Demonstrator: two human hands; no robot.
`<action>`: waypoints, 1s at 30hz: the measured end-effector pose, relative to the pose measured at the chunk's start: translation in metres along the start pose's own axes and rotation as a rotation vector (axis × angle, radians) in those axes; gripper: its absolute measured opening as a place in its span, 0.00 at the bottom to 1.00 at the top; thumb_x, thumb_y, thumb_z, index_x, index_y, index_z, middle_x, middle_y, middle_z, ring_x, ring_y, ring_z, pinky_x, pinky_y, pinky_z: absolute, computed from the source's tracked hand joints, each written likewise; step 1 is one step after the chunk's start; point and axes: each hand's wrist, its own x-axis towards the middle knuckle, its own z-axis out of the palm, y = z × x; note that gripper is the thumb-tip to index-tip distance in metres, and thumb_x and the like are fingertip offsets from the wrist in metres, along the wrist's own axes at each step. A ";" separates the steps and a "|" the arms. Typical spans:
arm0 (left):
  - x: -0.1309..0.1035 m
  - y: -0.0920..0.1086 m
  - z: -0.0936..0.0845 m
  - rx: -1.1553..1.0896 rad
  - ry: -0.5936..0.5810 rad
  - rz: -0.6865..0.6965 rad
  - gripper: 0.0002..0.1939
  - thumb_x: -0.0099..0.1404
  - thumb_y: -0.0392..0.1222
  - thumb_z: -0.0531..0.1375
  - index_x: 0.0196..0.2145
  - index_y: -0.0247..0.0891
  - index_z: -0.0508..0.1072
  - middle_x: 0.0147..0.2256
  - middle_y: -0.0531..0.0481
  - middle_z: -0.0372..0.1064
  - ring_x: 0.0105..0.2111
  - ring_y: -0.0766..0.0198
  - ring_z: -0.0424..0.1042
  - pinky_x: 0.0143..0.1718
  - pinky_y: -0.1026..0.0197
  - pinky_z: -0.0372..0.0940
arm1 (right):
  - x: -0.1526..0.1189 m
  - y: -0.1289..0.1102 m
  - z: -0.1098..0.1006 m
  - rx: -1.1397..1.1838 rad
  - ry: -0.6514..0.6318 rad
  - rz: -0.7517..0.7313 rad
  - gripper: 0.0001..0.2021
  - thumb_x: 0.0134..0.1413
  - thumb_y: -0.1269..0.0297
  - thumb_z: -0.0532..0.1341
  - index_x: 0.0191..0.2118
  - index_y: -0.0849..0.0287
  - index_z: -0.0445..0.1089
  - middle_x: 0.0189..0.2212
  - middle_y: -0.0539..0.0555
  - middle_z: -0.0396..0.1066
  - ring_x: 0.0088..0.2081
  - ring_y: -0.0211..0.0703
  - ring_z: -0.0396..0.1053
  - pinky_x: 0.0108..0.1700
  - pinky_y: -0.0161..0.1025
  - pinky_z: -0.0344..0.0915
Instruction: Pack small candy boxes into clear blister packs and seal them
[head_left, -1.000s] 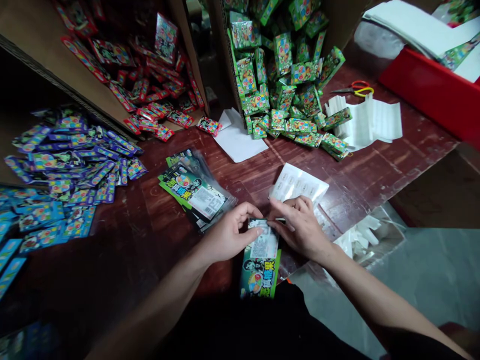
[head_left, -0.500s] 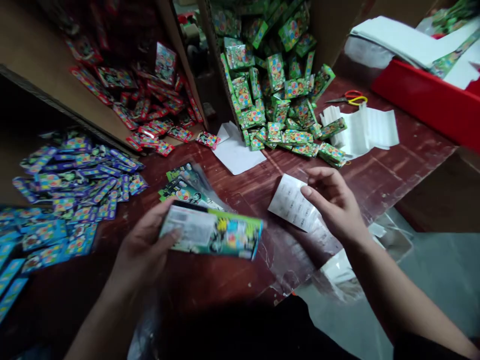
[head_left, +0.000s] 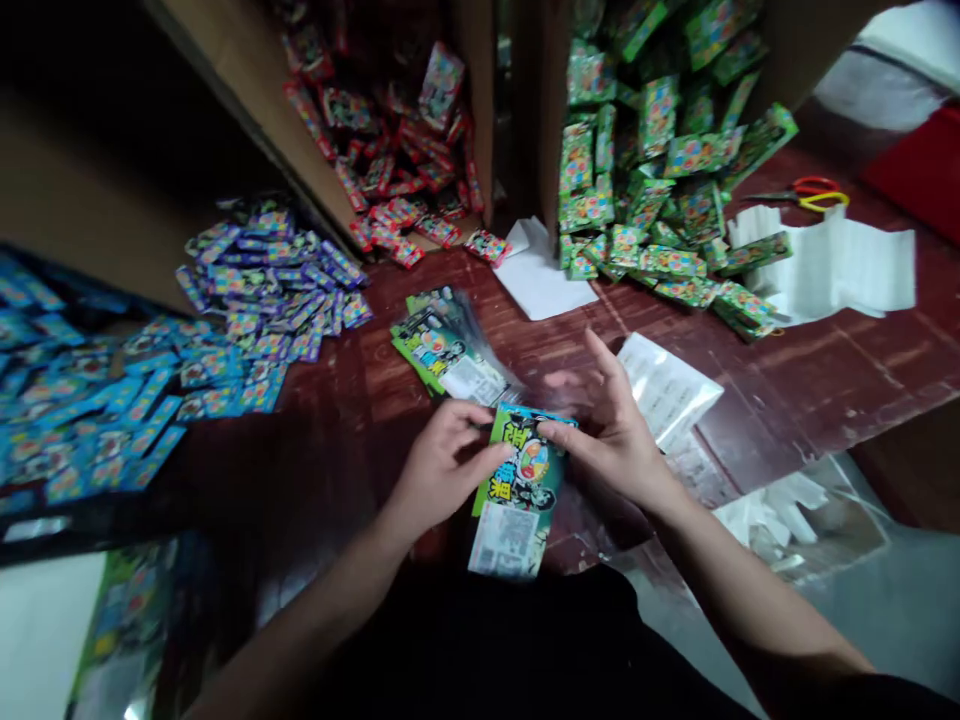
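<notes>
A green printed candy packet (head_left: 517, 490) with a white label on its lower part is tilted upright in front of my body. My left hand (head_left: 446, 465) grips its left edge, thumb on the front. The thumb of my right hand (head_left: 615, 440) rests on the packet's upper right, while the other fingers are spread apart beyond its top edge, slightly blurred. Just past the hands lies a stack of similar green packets (head_left: 442, 350) in clear plastic. A sheet of printed labels (head_left: 664, 385) lies to the right of my right hand.
Heaps of small blue packs (head_left: 97, 400) and purple packs (head_left: 277, 285) lie on the left. Cartons spill red packs (head_left: 397, 230) and green packs (head_left: 660, 200). Scissors (head_left: 814, 195) and white paper strips (head_left: 847, 260) are at right. A clear bag of scraps (head_left: 795, 510) hangs beside the table edge.
My left hand has brought the packet toward the middle and turned it upright. My right hand has left the label sheet and come to the packet. The view has swung left.
</notes>
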 end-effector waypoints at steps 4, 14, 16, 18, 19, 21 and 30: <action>0.000 -0.009 0.012 -0.065 0.002 0.019 0.19 0.62 0.41 0.68 0.47 0.40 0.66 0.41 0.49 0.71 0.41 0.63 0.74 0.44 0.60 0.70 | -0.026 0.022 0.026 -0.071 0.222 -0.154 0.40 0.57 0.65 0.69 0.67 0.34 0.49 0.51 0.53 0.63 0.43 0.42 0.72 0.45 0.45 0.76; -0.019 -0.021 -0.016 0.115 -0.126 0.036 0.06 0.69 0.42 0.61 0.38 0.37 0.73 0.51 0.44 0.71 0.49 0.58 0.73 0.54 0.53 0.66 | -0.056 0.047 0.034 -0.030 -0.088 0.030 0.39 0.64 0.62 0.62 0.73 0.44 0.41 0.46 0.53 0.74 0.47 0.42 0.73 0.53 0.46 0.72; -0.020 -0.022 -0.016 0.103 -0.091 0.053 0.06 0.70 0.42 0.60 0.39 0.37 0.74 0.54 0.43 0.71 0.52 0.57 0.73 0.56 0.51 0.65 | -0.058 0.049 0.038 -0.054 -0.052 0.006 0.40 0.66 0.62 0.61 0.74 0.44 0.36 0.51 0.56 0.73 0.51 0.44 0.73 0.57 0.50 0.71; -0.021 -0.024 -0.013 0.068 -0.030 0.049 0.06 0.70 0.41 0.60 0.43 0.38 0.73 0.48 0.44 0.75 0.50 0.58 0.74 0.55 0.52 0.66 | -0.058 0.051 0.042 -0.073 -0.005 -0.019 0.43 0.67 0.61 0.59 0.74 0.42 0.28 0.60 0.59 0.67 0.57 0.47 0.71 0.60 0.53 0.68; -0.022 -0.026 -0.012 0.043 0.001 0.047 0.09 0.69 0.41 0.61 0.46 0.38 0.72 0.45 0.45 0.77 0.48 0.59 0.75 0.54 0.52 0.67 | -0.057 0.051 0.044 -0.081 0.003 -0.028 0.44 0.67 0.61 0.59 0.73 0.41 0.24 0.63 0.60 0.63 0.59 0.48 0.69 0.61 0.54 0.67; -0.023 -0.027 -0.010 0.009 0.041 0.042 0.15 0.68 0.40 0.62 0.52 0.40 0.69 0.43 0.47 0.78 0.47 0.60 0.76 0.53 0.53 0.68 | -0.055 0.049 0.045 -0.098 -0.015 -0.033 0.46 0.67 0.60 0.58 0.73 0.42 0.20 0.62 0.60 0.64 0.60 0.48 0.68 0.61 0.55 0.67; -0.022 -0.004 -0.004 0.115 -0.031 0.002 0.06 0.65 0.42 0.65 0.37 0.37 0.76 0.42 0.46 0.79 0.43 0.60 0.77 0.48 0.55 0.70 | -0.046 0.018 0.042 -0.067 0.013 0.058 0.42 0.61 0.57 0.65 0.72 0.43 0.40 0.36 0.51 0.73 0.39 0.46 0.74 0.46 0.49 0.74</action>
